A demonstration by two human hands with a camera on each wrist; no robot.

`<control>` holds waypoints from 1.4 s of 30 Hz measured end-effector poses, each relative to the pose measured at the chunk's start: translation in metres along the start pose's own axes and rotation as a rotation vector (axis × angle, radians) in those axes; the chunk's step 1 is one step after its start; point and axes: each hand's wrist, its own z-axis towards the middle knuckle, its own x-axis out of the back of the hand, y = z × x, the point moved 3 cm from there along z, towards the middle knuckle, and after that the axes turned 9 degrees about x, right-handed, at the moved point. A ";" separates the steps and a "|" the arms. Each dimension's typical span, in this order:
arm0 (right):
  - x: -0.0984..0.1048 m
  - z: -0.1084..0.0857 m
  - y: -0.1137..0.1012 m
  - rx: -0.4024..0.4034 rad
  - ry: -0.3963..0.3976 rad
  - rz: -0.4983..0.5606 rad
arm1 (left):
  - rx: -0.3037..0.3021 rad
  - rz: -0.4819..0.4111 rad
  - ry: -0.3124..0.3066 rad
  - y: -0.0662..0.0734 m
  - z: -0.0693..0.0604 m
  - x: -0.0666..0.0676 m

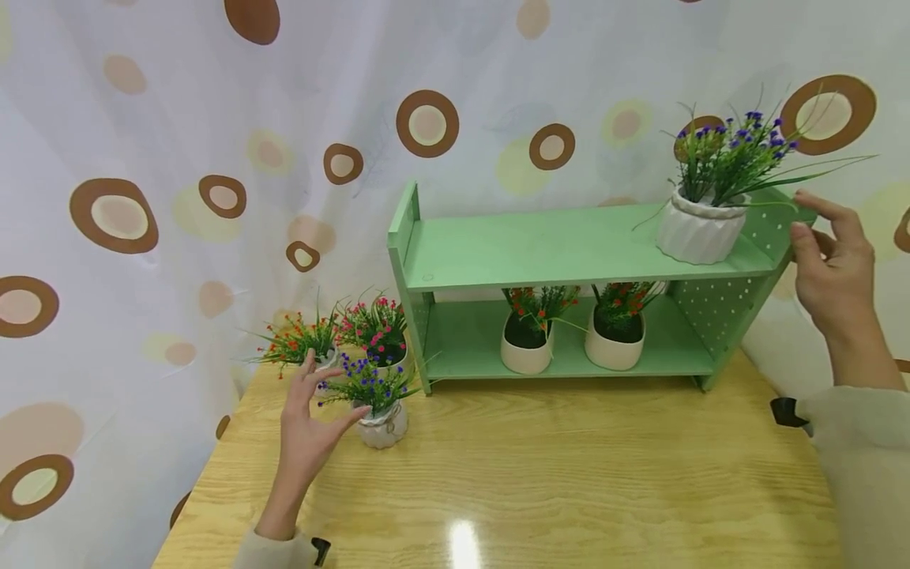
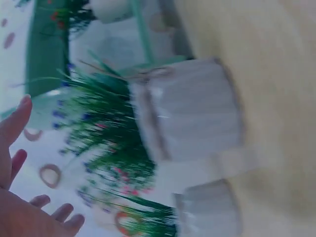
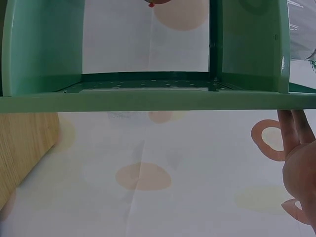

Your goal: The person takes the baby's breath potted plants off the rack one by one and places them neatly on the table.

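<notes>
Beside a potted plant with purple flowers (image 1: 381, 424) at the left of the table, my left hand (image 1: 310, 431) has thumb and fingers spread wide. The left wrist view shows this hand (image 2: 22, 197) apart from the white pot (image 2: 190, 111). At the right end of the green shelf (image 1: 526, 245), my right hand (image 1: 839, 265) is at the side panel's upper edge. In the right wrist view, the fingers of this hand (image 3: 301, 163) touch the panel's outer face. Another purple-flowered plant in a white ribbed pot (image 1: 700, 229) stands on the top board near that end.
On the lower board are two cream pots with red flowers, the left pot (image 1: 526, 345) and the right pot (image 1: 614, 340). Behind the left hand stand an orange-flowered plant (image 1: 295, 340) and a pink-flowered plant (image 1: 377, 332). A spotted curtain (image 1: 284, 95) hangs behind the wooden table (image 1: 540, 466).
</notes>
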 end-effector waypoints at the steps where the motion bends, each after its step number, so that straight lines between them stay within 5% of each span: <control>1: 0.000 0.001 0.000 -0.002 0.003 -0.002 | -0.037 -0.001 0.030 0.010 0.002 0.000; 7: 0.000 0.004 -0.001 -0.005 0.001 -0.008 | -0.215 -0.087 0.090 0.072 0.013 -0.018; 16: -0.001 0.007 -0.001 -0.009 0.010 0.007 | -0.375 -0.195 -0.071 0.152 0.042 -0.089; 28: 0.003 0.009 0.001 -0.021 0.026 -0.037 | -0.357 -0.238 -0.361 0.251 0.088 -0.213; 34: 0.002 0.008 -0.001 -0.028 0.024 -0.030 | -0.319 -0.209 -0.446 0.288 0.100 -0.251; 42: -0.002 0.001 0.000 -0.055 0.006 -0.046 | -0.261 -0.025 -0.522 0.319 0.106 -0.295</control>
